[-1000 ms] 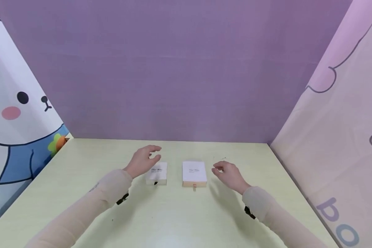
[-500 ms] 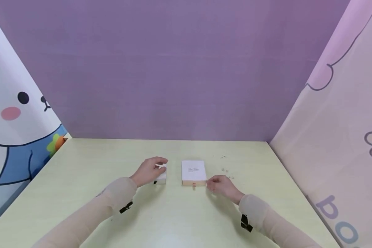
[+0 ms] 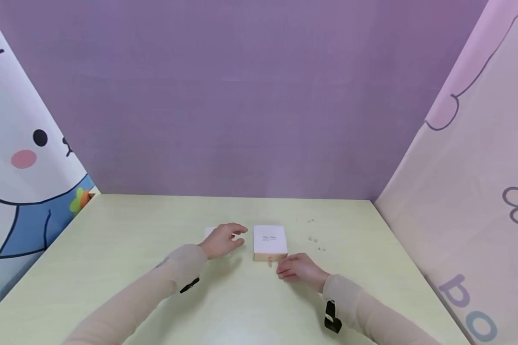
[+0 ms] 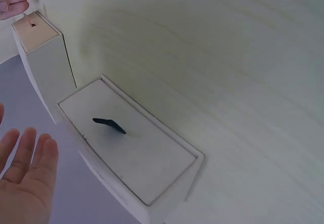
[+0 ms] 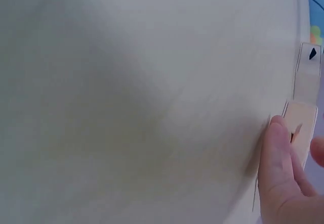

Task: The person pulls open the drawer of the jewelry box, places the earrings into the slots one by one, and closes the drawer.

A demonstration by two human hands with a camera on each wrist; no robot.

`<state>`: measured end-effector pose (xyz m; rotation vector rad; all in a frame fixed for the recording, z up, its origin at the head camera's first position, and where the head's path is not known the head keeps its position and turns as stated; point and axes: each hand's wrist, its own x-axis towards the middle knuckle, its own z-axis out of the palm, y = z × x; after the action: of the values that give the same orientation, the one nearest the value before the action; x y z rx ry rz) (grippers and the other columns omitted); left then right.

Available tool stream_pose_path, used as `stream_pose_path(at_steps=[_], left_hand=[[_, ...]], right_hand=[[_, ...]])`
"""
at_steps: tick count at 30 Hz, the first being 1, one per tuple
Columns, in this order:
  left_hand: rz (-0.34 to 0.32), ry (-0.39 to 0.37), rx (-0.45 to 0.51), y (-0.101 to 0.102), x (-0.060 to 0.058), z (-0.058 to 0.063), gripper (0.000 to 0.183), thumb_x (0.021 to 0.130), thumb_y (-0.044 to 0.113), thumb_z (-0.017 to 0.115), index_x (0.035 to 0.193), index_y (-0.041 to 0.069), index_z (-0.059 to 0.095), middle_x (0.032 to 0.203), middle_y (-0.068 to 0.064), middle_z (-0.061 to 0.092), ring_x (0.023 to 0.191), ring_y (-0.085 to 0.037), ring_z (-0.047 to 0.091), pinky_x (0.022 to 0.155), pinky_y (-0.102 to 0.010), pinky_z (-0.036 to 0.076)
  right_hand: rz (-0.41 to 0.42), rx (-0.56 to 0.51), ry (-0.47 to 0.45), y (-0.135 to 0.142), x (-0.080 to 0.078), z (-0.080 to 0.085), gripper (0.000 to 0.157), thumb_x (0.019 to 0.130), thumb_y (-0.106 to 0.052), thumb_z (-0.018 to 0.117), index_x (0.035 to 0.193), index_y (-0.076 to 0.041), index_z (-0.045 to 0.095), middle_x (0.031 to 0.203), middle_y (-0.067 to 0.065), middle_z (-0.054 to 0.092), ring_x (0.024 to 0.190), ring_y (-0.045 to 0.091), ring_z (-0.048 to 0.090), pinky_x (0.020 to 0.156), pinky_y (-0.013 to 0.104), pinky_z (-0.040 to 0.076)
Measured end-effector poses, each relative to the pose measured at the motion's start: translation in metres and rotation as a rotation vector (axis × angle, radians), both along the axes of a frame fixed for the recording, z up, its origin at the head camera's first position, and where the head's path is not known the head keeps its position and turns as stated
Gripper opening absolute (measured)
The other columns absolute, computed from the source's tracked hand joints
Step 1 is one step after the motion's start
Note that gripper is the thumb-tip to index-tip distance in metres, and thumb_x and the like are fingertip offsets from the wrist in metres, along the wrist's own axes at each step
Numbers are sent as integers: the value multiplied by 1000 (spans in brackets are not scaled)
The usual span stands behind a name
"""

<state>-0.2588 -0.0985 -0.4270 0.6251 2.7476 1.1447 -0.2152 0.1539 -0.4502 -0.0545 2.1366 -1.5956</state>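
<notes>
On my head feed I saw the peach-fronted box point(image 3: 270, 237) lying flat on the pale table point(image 3: 241, 311), at six o'clock from the middle of the view, its lettered white top facing up and its peach tab point(image 3: 270, 263) pointing to six. The person's right hand point(image 3: 301, 269) was at the box's four o'clock, just beside the near corner, with its fingers fairly straight and close together. My right wrist feed placed the fingers to one side of that tab and the thumb apart on the other, so I read the hand as spread around it; I could not tell whether a fingertip touched the box. The left hand point(image 3: 223, 240) hung at the same box's nine o'clock, fingers relaxed, thumb parted from them and tips toward three. Beyond its wrist side, mostly hidden in my head feed, was the dark-tabbed box point(image 4: 142, 153); my left wrist feed gave me its pale end and dark tab point(image 4: 109, 125), with the left fingers near it at eight o'clock. At two to three o'clock from the peach-fronted box I noticed tiny pieces point(image 3: 312, 239), too small to identify. A purple backdrop point(image 3: 241, 96) rose at twelve, with a cartoon-printed panel point(image 3: 8, 110) at nine.
</notes>
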Motion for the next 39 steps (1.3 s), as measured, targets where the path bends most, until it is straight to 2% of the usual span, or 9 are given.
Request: stream_pose_path(at_steps=[5, 9, 15, 23, 29, 36, 39], left_hand=[[-10, -3, -19, 9, -2, -2, 36, 88, 12, 59, 123, 4, 57, 123, -11, 58, 112, -29, 55, 93, -40, 47], [-9, -15, 8, 15, -6, -4, 40, 88, 12, 58, 126, 2, 53, 128, -14, 55, 114, -35, 54, 94, -42, 46], [29, -38, 25, 24, -20, -4, 43, 89, 13, 58, 128, 0, 51, 132, -15, 52, 117, -35, 52, 96, -41, 45], [49, -95, 24, 30, -35, -13, 48, 87, 15, 60, 131, 0, 47, 134, -17, 49, 117, -37, 50, 99, -43, 42], [23, -168, 45, 33, -42, -21, 54, 87, 18, 61, 135, 1, 43, 139, -14, 44, 124, -34, 45, 103, -41, 39], [42, -209, 61, 41, -49, -18, 56, 84, 16, 64, 134, 0, 43, 138, -16, 45, 126, -33, 43, 105, -42, 36], [40, -228, 63, 44, -53, -22, 56, 84, 15, 65, 133, -1, 44, 138, -17, 45, 128, -32, 41, 106, -41, 35]], right_hand=[[-16, -85, -69, -6, 2, -5, 32, 90, -13, 54, 109, 13, 57, 92, 14, 69, 79, 14, 66, 76, 28, 55], [-57, -160, -126, -10, 1, -7, 33, 91, -14, 54, 114, 11, 56, 95, 14, 69, 82, 14, 67, 78, 26, 54], [-154, -205, -175, -15, -3, -7, 36, 90, -19, 58, 114, 8, 56, 92, 12, 69, 80, 13, 68, 77, 25, 55], [-213, -207, -173, -16, -3, -9, 31, 90, -13, 56, 112, 10, 56, 87, 9, 70, 75, 11, 67, 73, 23, 55], [-236, -236, -180, -17, -3, -13, 28, 89, -10, 57, 109, 10, 57, 81, 7, 70, 69, 8, 66, 69, 20, 55], [-290, -260, -167, -20, -5, -13, 27, 86, -4, 60, 108, 11, 56, 77, 6, 70, 68, 9, 66, 68, 21, 55], [-332, -254, -165, -23, -4, -15, 25, 84, -2, 61, 106, 11, 57, 76, 7, 69, 65, 9, 66, 66, 20, 55]])
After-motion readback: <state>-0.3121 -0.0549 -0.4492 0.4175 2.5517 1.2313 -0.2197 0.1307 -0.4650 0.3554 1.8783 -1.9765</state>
